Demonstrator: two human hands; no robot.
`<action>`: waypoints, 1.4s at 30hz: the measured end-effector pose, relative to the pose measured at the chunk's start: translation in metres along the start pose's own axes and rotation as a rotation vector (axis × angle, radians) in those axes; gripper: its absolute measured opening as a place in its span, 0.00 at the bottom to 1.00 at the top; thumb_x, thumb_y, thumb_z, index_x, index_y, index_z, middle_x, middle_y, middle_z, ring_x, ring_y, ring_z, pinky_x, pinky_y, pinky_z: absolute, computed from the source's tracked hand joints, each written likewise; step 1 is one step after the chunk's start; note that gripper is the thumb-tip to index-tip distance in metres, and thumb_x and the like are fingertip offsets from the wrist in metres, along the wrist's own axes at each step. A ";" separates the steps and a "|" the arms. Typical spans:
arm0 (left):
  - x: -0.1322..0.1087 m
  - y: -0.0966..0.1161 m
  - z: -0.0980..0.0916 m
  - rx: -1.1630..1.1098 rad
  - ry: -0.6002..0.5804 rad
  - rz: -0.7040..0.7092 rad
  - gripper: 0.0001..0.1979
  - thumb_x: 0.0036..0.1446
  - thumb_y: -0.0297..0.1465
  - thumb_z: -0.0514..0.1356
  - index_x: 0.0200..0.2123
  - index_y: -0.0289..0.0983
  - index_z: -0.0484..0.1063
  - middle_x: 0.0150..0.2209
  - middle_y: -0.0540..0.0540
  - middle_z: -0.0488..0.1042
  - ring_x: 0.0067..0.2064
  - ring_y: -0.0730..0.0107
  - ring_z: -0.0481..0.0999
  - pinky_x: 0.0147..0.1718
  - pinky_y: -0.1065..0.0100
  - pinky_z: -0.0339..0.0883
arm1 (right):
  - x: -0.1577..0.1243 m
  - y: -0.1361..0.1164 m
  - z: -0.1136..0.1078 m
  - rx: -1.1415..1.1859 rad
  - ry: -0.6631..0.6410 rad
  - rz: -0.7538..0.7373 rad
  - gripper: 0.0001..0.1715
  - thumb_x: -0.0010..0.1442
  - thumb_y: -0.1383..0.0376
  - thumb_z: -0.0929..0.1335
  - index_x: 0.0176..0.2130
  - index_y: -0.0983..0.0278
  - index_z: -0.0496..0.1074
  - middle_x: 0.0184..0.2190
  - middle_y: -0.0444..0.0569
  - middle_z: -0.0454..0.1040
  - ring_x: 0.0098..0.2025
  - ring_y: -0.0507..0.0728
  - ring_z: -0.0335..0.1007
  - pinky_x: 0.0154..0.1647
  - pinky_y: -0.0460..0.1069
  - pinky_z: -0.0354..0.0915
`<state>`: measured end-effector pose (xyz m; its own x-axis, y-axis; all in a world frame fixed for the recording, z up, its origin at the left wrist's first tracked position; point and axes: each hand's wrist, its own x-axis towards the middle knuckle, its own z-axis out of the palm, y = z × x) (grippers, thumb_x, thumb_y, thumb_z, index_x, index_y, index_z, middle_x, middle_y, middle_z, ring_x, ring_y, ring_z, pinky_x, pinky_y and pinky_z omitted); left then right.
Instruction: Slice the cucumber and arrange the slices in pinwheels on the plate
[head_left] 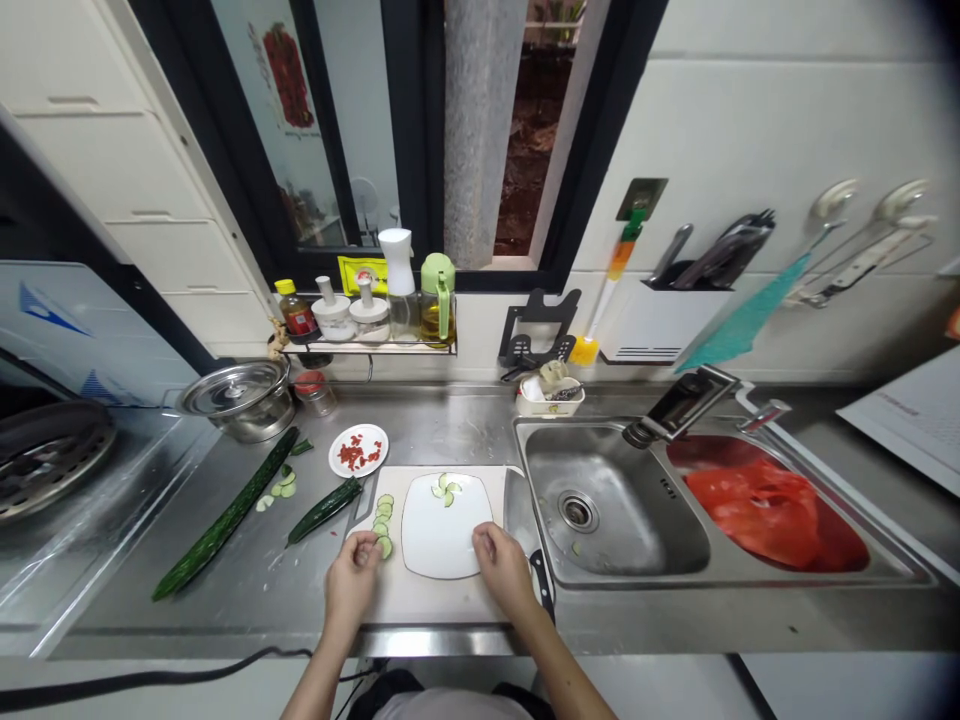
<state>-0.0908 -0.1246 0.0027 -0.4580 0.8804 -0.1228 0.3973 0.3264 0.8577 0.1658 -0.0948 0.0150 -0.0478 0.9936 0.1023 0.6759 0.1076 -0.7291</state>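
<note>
A white square plate [442,545] lies on the pale cutting board [420,606], with cucumber slices [447,489] fanned near its far edge. Left of the plate, a row of cucumber slices [383,508] runs along the board. Beside the nearest of these is my left hand [351,578], fingers curled and tips closed together; anything between them is too small to make out. Over the plate's right edge, my right hand [501,568] is in a pinch, its contents hidden. A knife [541,582] with a black handle lies at the board's right side.
A whole cucumber [229,515], a cut cucumber [324,511] and a small plate [344,437] of red bits lie to the left. A steel pot [259,415] stands behind. On the right are a sink [619,545] and a red plastic bag [765,515].
</note>
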 end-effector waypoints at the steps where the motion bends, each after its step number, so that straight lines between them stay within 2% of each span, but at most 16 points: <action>1: 0.003 0.005 0.002 -0.108 -0.005 0.011 0.19 0.48 0.47 0.61 0.35 0.37 0.74 0.28 0.47 0.76 0.29 0.67 0.72 0.34 0.65 0.66 | 0.002 -0.003 -0.001 0.029 0.004 -0.006 0.15 0.61 0.58 0.60 0.34 0.62 0.72 0.26 0.47 0.74 0.29 0.55 0.69 0.31 0.47 0.60; 5: 0.013 0.036 0.013 -0.389 -0.121 0.029 0.21 0.43 0.46 0.67 0.33 0.34 0.74 0.30 0.45 0.76 0.32 0.68 0.74 0.35 0.67 0.68 | 0.016 -0.019 -0.004 0.188 0.000 -0.013 0.14 0.60 0.57 0.63 0.33 0.62 0.72 0.25 0.45 0.72 0.28 0.54 0.67 0.30 0.46 0.61; 8: 0.017 0.066 0.020 -0.480 -0.185 0.026 0.21 0.41 0.44 0.68 0.33 0.34 0.75 0.30 0.46 0.76 0.32 0.69 0.73 0.36 0.68 0.67 | 0.033 -0.036 -0.007 0.311 -0.016 -0.001 0.14 0.58 0.55 0.65 0.35 0.62 0.73 0.24 0.43 0.71 0.26 0.52 0.64 0.29 0.46 0.61; 11: 0.019 0.093 0.027 -0.543 -0.226 0.044 0.19 0.41 0.41 0.69 0.33 0.34 0.75 0.30 0.46 0.76 0.32 0.71 0.73 0.36 0.69 0.66 | 0.049 -0.051 -0.011 0.411 -0.022 -0.064 0.13 0.57 0.56 0.66 0.36 0.62 0.73 0.30 0.46 0.74 0.30 0.52 0.66 0.33 0.47 0.64; 14: 0.019 0.109 0.030 -0.570 -0.234 0.068 0.17 0.42 0.39 0.69 0.34 0.34 0.76 0.31 0.46 0.76 0.32 0.72 0.72 0.36 0.69 0.65 | 0.060 -0.061 -0.013 0.441 -0.016 -0.127 0.12 0.56 0.58 0.67 0.37 0.63 0.74 0.34 0.48 0.76 0.32 0.53 0.67 0.37 0.48 0.65; 21: 0.017 0.120 0.029 -0.581 -0.274 0.107 0.16 0.44 0.38 0.68 0.34 0.34 0.75 0.30 0.48 0.75 0.31 0.73 0.71 0.35 0.70 0.64 | 0.065 -0.069 -0.013 0.455 -0.046 -0.171 0.10 0.58 0.60 0.67 0.38 0.63 0.74 0.35 0.48 0.77 0.34 0.52 0.68 0.38 0.48 0.65; 25: 0.015 0.123 0.029 -0.581 -0.312 0.125 0.18 0.43 0.39 0.69 0.35 0.34 0.74 0.29 0.49 0.74 0.31 0.73 0.70 0.34 0.71 0.63 | 0.065 -0.072 -0.011 0.470 -0.067 -0.198 0.08 0.58 0.61 0.66 0.34 0.63 0.73 0.32 0.46 0.76 0.34 0.52 0.68 0.38 0.48 0.65; 30: 0.012 0.121 0.028 -0.587 -0.206 0.077 0.25 0.45 0.47 0.67 0.41 0.35 0.72 0.26 0.51 0.72 0.26 0.77 0.67 0.28 0.74 0.58 | 0.064 -0.077 -0.018 0.465 -0.022 -0.205 0.09 0.60 0.61 0.65 0.32 0.62 0.72 0.31 0.46 0.75 0.34 0.53 0.68 0.36 0.47 0.64; 31: 0.011 0.120 0.027 -0.584 -0.220 0.035 0.27 0.46 0.50 0.65 0.41 0.35 0.72 0.24 0.52 0.71 0.24 0.77 0.66 0.26 0.74 0.56 | 0.064 -0.078 -0.020 0.455 -0.006 -0.209 0.09 0.60 0.61 0.65 0.32 0.62 0.72 0.31 0.46 0.75 0.35 0.53 0.68 0.36 0.47 0.64; 33: 0.009 0.121 0.026 -0.588 -0.320 -0.071 0.30 0.47 0.54 0.62 0.43 0.34 0.72 0.21 0.53 0.70 0.20 0.79 0.63 0.21 0.75 0.50 | 0.063 -0.079 -0.024 0.429 0.020 -0.228 0.09 0.61 0.61 0.65 0.32 0.62 0.72 0.32 0.47 0.75 0.37 0.54 0.68 0.37 0.48 0.63; 36: 0.007 0.128 0.023 -0.638 -0.470 -0.212 0.33 0.47 0.54 0.62 0.47 0.35 0.70 0.22 0.52 0.72 0.18 0.82 0.62 0.19 0.77 0.45 | 0.061 -0.081 -0.029 0.409 0.040 -0.277 0.09 0.62 0.60 0.66 0.33 0.62 0.73 0.34 0.48 0.74 0.39 0.55 0.68 0.37 0.48 0.63; 42: 0.006 0.144 0.019 -0.775 -0.614 -0.368 0.29 0.49 0.46 0.65 0.51 0.37 0.68 0.27 0.50 0.73 0.21 0.82 0.67 0.18 0.80 0.49 | 0.058 -0.082 -0.032 0.399 0.051 -0.375 0.10 0.63 0.60 0.65 0.35 0.61 0.74 0.35 0.49 0.74 0.42 0.56 0.68 0.39 0.49 0.63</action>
<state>-0.0212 -0.0662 0.1162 0.1202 0.8654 -0.4865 -0.4003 0.4907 0.7739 0.1305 -0.0474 0.1024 -0.1889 0.8829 0.4300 0.2879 0.4684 -0.8353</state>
